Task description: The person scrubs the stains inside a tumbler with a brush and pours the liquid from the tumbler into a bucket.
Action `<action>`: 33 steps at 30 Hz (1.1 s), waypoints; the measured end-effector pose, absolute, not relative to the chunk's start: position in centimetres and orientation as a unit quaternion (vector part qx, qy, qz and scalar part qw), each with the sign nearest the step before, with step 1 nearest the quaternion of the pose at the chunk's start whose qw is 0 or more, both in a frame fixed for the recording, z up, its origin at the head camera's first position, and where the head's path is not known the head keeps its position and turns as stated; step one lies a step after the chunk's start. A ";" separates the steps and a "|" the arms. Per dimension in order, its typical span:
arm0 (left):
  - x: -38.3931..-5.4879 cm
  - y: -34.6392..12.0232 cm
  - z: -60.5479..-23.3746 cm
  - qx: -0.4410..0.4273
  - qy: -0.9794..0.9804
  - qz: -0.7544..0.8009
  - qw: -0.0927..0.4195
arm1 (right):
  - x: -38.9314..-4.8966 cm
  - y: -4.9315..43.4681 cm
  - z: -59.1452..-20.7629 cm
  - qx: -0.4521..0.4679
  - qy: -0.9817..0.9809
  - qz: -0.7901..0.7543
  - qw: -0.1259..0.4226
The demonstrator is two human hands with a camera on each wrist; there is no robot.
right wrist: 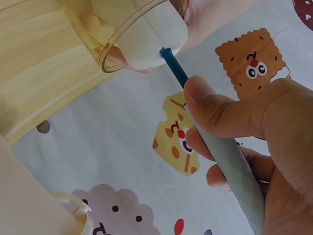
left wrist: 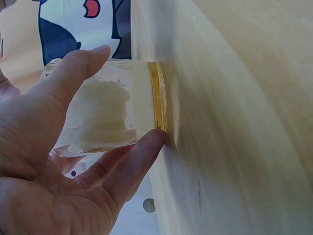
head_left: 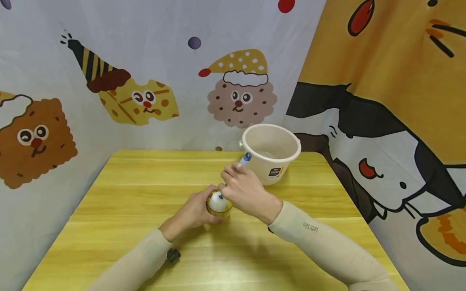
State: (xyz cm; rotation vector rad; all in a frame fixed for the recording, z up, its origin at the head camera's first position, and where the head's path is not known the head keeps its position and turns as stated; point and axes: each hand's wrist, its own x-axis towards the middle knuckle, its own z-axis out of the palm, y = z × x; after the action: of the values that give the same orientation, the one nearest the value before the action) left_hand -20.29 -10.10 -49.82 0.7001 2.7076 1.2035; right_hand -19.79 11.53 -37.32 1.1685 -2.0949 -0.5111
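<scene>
My left hand (head_left: 193, 210) grips a clear amber-tinted drinking glass (left wrist: 110, 110) from its left side, thumb on one side and fingers on the other. In the left wrist view the glass's base is close to the tabletop; I cannot tell if it touches. My right hand (head_left: 249, 195) holds a sponge cup brush by its pale blue-grey handle (right wrist: 227, 164), with the thumb lying along it. The brush's white sponge head (right wrist: 159, 36) is inside the glass, and its dark blue neck (right wrist: 175, 67) comes out past the rim. The handle slants up to the right in the head view.
A white bucket (head_left: 260, 171) with a dark label stands at the back right of the wooden table (head_left: 145, 182), just beyond my right hand. A cartoon-printed cloth (head_left: 164, 48) hangs behind the table and along its right side.
</scene>
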 end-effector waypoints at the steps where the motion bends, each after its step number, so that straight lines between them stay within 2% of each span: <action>1: -20.3 -10.1 -49.8 0.230 0.888 0.395 0.048 | -19.9 11.5 -37.3 0.448 -0.804 -0.195 0.338; 33: -20.3 -10.0 -49.8 0.225 0.898 0.376 0.040 | -19.4 13.2 -36.5 0.403 -0.847 -0.203 0.281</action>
State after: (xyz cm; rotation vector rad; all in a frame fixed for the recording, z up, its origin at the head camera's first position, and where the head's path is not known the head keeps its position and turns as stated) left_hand -20.30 -9.98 -49.85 0.6893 2.7506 1.1527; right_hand -19.38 13.21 -36.48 1.0796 -2.2708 -0.5428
